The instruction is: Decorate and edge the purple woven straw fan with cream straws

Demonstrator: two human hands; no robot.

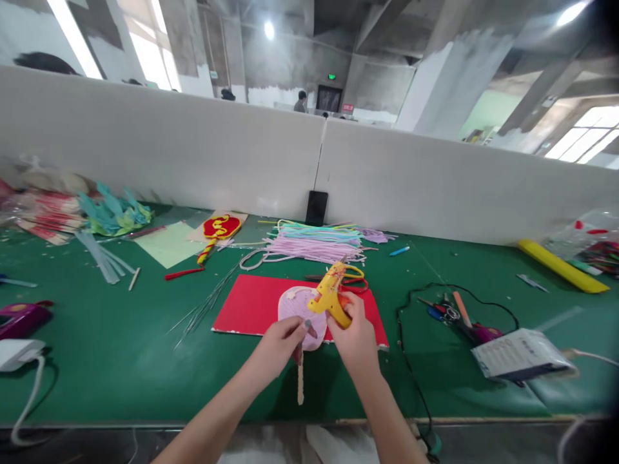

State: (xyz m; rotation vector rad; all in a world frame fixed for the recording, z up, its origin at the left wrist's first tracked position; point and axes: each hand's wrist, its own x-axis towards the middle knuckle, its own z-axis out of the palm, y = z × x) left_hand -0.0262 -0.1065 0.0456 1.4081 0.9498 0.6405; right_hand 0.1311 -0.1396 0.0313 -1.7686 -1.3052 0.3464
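Left hand (281, 338) pinches the lilac fan (296, 308) lower-center, right hand (356, 334) grips the glue gun (331, 290). Gluing step, I'd guess; next needs steady aim.

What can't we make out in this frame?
Head view, all:
Lilac paddle, lower part: partly covered by left grip.
Yellow glue gun, handle: partly covered by right grip.
Scissors, middle: behind yellow glue gun.
Purple device: cut off, left edge.
White packet, print: blurred.
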